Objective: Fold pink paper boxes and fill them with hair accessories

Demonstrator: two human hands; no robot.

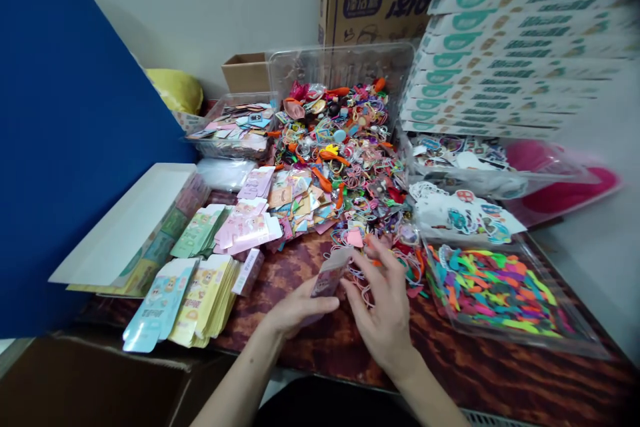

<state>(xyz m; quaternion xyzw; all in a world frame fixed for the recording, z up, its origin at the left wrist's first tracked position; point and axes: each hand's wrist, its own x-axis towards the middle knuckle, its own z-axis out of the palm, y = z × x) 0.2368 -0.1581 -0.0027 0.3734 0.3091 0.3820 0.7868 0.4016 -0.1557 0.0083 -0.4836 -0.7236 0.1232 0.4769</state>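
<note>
My left hand is closed around a small pinkish-purple paper box, held upright and tilted, its grey-white top edge facing up. Just to the right is my right hand, fingers apart and curved, with its index fingertip close to the box's upper edge. Whether that fingertip touches the box I cannot tell. Beyond the hands spreads a heap of hair ties and small trinkets, partly in a clear plastic bin. Small printed cards lie on the heap's left side.
Flat boxes in yellow, blue, green and pink lie left. A folded small box stands beside them. On the right are a tray of colourful strips, sticker bags and stacked white packages.
</note>
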